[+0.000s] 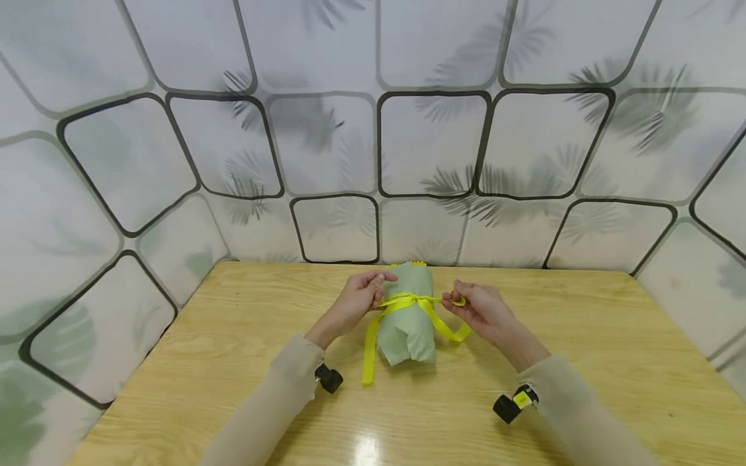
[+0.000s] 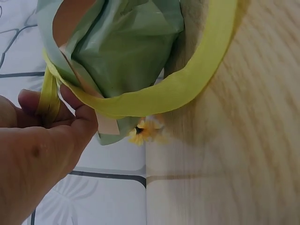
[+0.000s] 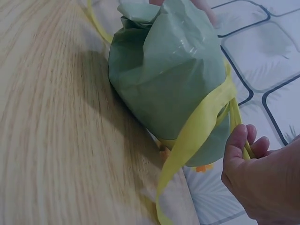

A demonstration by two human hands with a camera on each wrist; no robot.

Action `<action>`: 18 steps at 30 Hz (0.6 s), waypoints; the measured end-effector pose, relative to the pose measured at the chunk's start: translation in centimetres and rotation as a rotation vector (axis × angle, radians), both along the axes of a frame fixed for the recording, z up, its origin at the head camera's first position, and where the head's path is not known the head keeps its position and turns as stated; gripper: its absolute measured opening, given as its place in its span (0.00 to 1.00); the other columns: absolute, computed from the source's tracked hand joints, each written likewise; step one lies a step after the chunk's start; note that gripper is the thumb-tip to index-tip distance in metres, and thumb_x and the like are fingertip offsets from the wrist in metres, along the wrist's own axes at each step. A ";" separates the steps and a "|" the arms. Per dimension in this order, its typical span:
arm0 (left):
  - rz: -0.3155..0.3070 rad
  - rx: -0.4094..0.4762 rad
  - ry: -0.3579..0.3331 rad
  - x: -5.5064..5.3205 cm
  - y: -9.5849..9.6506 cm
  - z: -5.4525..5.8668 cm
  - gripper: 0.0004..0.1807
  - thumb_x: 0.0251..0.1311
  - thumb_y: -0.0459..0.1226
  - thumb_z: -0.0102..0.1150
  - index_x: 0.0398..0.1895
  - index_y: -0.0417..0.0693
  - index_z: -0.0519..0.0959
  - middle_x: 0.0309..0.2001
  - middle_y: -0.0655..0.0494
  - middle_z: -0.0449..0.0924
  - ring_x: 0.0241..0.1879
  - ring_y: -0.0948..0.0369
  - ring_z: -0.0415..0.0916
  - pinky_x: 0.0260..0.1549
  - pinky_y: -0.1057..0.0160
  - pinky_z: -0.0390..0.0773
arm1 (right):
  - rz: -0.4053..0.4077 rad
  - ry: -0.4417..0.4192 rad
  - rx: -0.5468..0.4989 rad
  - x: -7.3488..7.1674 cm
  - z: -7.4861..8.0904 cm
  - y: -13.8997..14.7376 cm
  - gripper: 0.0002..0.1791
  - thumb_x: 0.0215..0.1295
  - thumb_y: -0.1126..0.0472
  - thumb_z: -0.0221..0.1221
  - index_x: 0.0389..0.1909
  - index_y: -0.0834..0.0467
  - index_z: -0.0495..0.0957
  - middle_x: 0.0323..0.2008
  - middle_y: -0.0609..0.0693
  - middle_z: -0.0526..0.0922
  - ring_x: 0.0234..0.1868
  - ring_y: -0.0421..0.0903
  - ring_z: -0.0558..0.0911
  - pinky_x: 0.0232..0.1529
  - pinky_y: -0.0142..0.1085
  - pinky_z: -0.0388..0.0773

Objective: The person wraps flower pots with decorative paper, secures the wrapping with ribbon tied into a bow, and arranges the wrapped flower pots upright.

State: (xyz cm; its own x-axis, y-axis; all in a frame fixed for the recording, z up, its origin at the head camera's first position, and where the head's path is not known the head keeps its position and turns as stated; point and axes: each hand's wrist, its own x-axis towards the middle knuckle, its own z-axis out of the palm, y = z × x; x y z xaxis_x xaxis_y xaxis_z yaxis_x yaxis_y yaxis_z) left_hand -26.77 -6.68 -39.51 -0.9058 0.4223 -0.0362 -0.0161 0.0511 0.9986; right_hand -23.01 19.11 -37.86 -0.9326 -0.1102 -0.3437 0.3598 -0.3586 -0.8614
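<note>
A bundle wrapped in pale green paper (image 1: 408,333) lies on the table, with yellow flowers (image 2: 146,131) peeking from its far end. Round its middle runs a yellow ribbon (image 1: 402,301), crossed on top, with loose tails hanging down on both sides. At the bundle's left, my left hand (image 1: 357,299) pinches a loop of the ribbon between thumb and fingers. On the other side my right hand (image 1: 480,312) pinches another folded part of the ribbon, drawn out to the right. How the ribbon crosses at the centre is too small to make out.
The wooden table (image 1: 233,362) stretches to both sides and in front of the bundle. Behind it rises a patterned cloth wall (image 1: 326,226), close to the table's far edge. Dark wrist cameras (image 1: 329,378) sit at both sleeves.
</note>
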 end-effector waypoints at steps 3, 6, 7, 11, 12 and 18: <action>0.010 0.021 -0.018 0.1 -0.2 -0.1 0.21 0.83 0.38 0.36 0.62 0.35 0.76 0.23 0.60 0.62 0.23 0.66 0.58 0.33 0.65 0.73 | -0.006 -0.006 0.010 -0.1 -0.2 -0.2 0.07 0.83 0.61 0.43 0.47 0.62 0.65 0.33 0.47 0.73 0.44 0.40 0.82 0.49 0.28 0.83; 0.013 0.036 -0.021 0.2 -0.2 -0.1 0.21 0.83 0.38 0.35 0.63 0.36 0.75 0.23 0.60 0.62 0.23 0.66 0.58 0.30 0.67 0.70 | -0.006 0.008 0.002 0.0 -0.3 -0.3 0.08 0.83 0.61 0.43 0.47 0.62 0.65 0.33 0.47 0.73 0.43 0.40 0.82 0.48 0.28 0.83; 0.013 0.039 -0.023 0.2 -0.2 -0.2 0.21 0.83 0.38 0.36 0.63 0.36 0.75 0.23 0.60 0.63 0.23 0.66 0.58 0.30 0.67 0.70 | -0.002 0.008 -0.006 0.0 -0.3 -0.3 0.08 0.83 0.61 0.43 0.47 0.62 0.65 0.33 0.48 0.74 0.42 0.40 0.82 0.48 0.28 0.83; 0.024 0.056 -0.021 0.4 -0.4 -0.3 0.21 0.83 0.39 0.37 0.64 0.38 0.75 0.25 0.59 0.66 0.25 0.66 0.62 0.30 0.68 0.72 | -0.003 0.022 -0.021 0.0 -0.5 -0.6 0.08 0.83 0.60 0.45 0.45 0.62 0.67 0.32 0.48 0.78 0.39 0.40 0.84 0.48 0.28 0.84; 0.030 0.061 -0.021 0.5 -0.5 -0.3 0.20 0.83 0.40 0.38 0.64 0.39 0.75 0.26 0.58 0.67 0.25 0.65 0.64 0.31 0.67 0.74 | -0.001 0.032 -0.012 0.0 -0.5 -0.6 0.08 0.82 0.60 0.46 0.45 0.62 0.66 0.32 0.48 0.80 0.39 0.40 0.85 0.48 0.28 0.84; 0.067 0.064 -0.010 0.9 -1.1 0.1 0.19 0.81 0.43 0.45 0.65 0.43 0.74 0.37 0.56 0.77 0.38 0.62 0.78 0.44 0.58 0.86 | 0.059 0.100 0.167 0.1 -0.2 -0.1 0.27 0.81 0.50 0.48 0.67 0.66 0.58 0.56 0.57 0.76 0.59 0.48 0.81 0.58 0.32 0.81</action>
State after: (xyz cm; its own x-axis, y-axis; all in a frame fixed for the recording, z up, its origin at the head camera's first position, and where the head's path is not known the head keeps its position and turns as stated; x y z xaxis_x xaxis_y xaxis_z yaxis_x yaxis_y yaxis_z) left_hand -25.89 -7.74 -39.45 -0.9319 0.3621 -0.0206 -0.0277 -0.0145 0.9995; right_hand -22.95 18.99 -38.03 -0.9564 -0.1151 -0.2683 0.2862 -0.1881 -0.9395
